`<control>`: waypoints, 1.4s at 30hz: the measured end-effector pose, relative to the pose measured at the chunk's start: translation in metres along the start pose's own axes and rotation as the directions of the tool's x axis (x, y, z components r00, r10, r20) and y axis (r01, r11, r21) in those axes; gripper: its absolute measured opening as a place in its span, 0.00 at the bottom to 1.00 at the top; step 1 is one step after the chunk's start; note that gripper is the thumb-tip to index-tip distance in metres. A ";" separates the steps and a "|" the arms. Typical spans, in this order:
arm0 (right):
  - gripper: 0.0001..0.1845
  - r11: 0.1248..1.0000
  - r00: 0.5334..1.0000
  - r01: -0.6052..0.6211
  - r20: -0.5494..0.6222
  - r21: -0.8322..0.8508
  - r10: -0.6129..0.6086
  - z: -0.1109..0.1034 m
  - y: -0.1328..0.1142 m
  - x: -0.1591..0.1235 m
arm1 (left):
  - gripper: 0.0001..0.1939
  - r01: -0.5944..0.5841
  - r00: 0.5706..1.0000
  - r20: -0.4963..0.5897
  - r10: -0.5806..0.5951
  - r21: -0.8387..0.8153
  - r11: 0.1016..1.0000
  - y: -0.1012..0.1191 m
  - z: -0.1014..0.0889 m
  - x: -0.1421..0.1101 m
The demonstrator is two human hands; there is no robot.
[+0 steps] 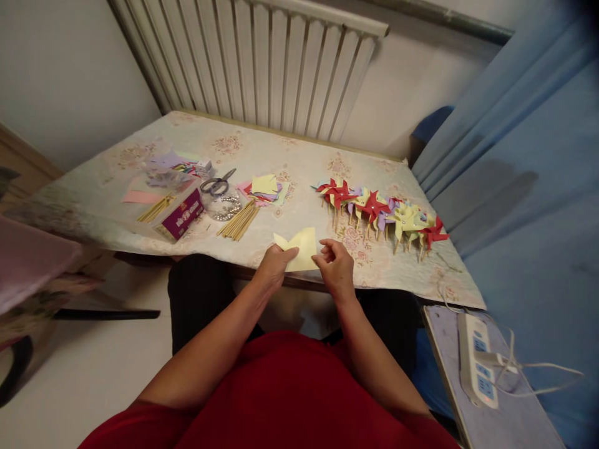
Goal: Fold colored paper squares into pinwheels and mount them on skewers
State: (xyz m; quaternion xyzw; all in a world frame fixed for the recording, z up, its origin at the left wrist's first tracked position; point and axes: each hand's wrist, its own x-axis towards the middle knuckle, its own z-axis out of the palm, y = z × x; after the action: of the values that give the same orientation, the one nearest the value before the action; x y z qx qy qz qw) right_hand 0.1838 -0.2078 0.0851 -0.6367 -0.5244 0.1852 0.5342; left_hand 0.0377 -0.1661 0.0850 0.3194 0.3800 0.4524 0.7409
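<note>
A pale yellow sheet of paper (305, 244) with a slit in its upper edge is held above the table's front edge. My left hand (276, 262) grips its left side, the thumb lying on top of the paper. By the right edge of the sheet is my right hand (336, 265), its fingers bent and its thumb and forefinger apart, the thumb tip at the paper's edge. Beyond the hands lie a fan of thin wooden sticks (239, 222) and a stack of coloured cut paper (264, 185). Several finished paper pinwheels (373, 206) sit in a row to the right.
Scissors (219, 181) rest by a clear round container of small shiny pieces (223, 207). A purple and white box (180, 215) holding sticks stands at the left. On a side board at lower right lies a power strip (477, 360) with white cables.
</note>
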 end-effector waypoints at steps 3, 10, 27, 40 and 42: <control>0.09 0.973 0.978 0.207 0.033 -0.102 -0.205 -0.006 -0.004 -0.003 | 0.15 0.003 1.000 0.005 -0.003 -0.003 1.000 -0.001 0.000 0.001; 0.13 0.974 0.900 0.219 0.375 0.049 -0.221 -0.010 -0.004 -0.002 | 0.14 -0.009 1.000 -0.019 0.010 0.050 0.999 -0.003 -0.003 0.002; 0.09 0.924 0.859 -0.321 0.474 0.207 0.193 0.004 -0.011 -0.007 | 0.10 -0.063 0.998 0.000 0.063 0.161 0.985 -0.004 -0.002 -0.002; 0.07 0.864 0.877 -0.451 0.291 0.222 0.383 0.023 -0.017 -0.012 | 0.11 -0.068 0.998 -0.003 0.070 0.162 0.984 -0.005 -0.004 0.000; 0.07 0.869 0.883 -0.446 0.264 0.216 0.388 0.024 -0.019 -0.013 | 0.11 -0.068 0.997 -0.018 0.072 0.155 0.986 -0.005 -0.004 0.000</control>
State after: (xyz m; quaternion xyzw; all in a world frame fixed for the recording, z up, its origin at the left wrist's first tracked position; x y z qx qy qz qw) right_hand 0.1508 -0.2092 0.0887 -0.6329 -0.3974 0.4331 0.5039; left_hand 0.0366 -0.1678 0.0794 0.3834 0.4109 0.4511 0.6933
